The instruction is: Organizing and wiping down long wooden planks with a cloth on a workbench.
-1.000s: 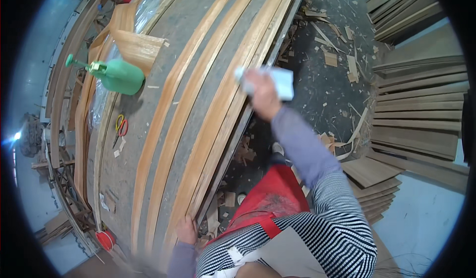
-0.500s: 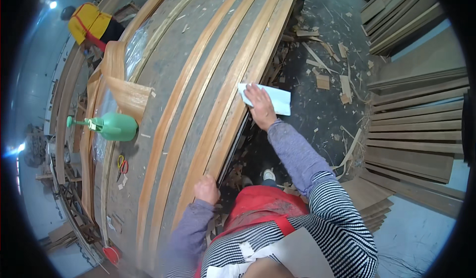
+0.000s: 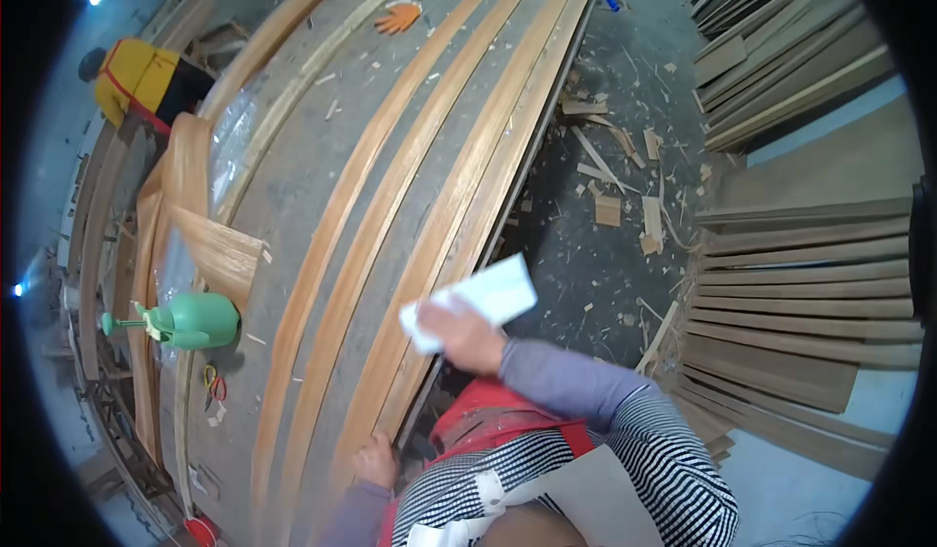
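Note:
My right hand [image 3: 467, 340] presses a white rectangular sheet [image 3: 508, 289] against the near wooden strips, its fingers blurred and partly hidden. The sheet's far end sticks out past the table edge. Closer to me, my left hand [image 3: 375, 461] is closed at the edge of the nearest wooden strip [image 3: 485, 201], fingers curled on it. Three more long, gently bent strips lie roughly parallel beside it, among them a middle strip [image 3: 400, 186] and an outer strip [image 3: 337, 210].
On the grey table [image 3: 293, 166] are a green spray bottle [image 3: 203, 321], scissors [image 3: 214, 385], an orange glove [image 3: 398, 17] and a curled veneer sheet [image 3: 220, 254]. Wood scraps [image 3: 607, 210] litter the floor; stacked boards [image 3: 800, 283] stand at right. A person in yellow [image 3: 142, 79] works far left.
My right hand has slid the white sheet nearer to me along the strips. My left hand has moved down too, still at the strip's edge. The view has shifted slightly.

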`<state>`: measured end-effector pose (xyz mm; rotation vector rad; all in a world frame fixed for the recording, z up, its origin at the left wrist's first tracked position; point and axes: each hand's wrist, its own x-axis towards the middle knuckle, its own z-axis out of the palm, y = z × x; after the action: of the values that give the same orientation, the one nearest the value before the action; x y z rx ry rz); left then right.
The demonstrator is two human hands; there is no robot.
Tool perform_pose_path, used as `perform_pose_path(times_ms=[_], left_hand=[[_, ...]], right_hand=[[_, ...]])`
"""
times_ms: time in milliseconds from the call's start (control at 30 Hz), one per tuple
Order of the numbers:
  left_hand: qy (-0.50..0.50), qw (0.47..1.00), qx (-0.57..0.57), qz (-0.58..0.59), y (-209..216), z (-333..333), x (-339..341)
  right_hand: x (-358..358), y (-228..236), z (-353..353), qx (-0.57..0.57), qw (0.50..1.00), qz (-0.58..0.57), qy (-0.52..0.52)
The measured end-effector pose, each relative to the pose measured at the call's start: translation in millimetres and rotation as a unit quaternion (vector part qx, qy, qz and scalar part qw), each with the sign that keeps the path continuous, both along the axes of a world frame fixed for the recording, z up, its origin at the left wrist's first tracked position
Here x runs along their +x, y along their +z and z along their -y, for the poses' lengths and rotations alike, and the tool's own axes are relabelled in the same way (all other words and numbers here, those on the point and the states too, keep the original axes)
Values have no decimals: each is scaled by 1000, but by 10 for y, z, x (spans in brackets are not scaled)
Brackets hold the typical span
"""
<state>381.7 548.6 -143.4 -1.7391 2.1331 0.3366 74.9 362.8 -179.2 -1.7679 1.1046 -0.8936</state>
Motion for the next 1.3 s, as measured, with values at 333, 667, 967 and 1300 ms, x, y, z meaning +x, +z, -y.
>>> perform_pose_path(times_ms=[333, 667, 967, 1300], left_hand=[[46, 995, 58, 60, -88, 72, -52], [121, 988, 90, 42, 65, 195, -126], [164, 982, 79, 58, 163, 541, -479], [-33, 990, -122, -57, -33, 3902, -3588]], right_hand=[[-2204, -123, 3078, -111, 888, -375, -241], [-879, -161, 940, -222, 968, -93, 73], [-2530, -231, 2858, -244, 934, -223, -136], [-2827, 17, 2986, -195, 956, -202, -82]])
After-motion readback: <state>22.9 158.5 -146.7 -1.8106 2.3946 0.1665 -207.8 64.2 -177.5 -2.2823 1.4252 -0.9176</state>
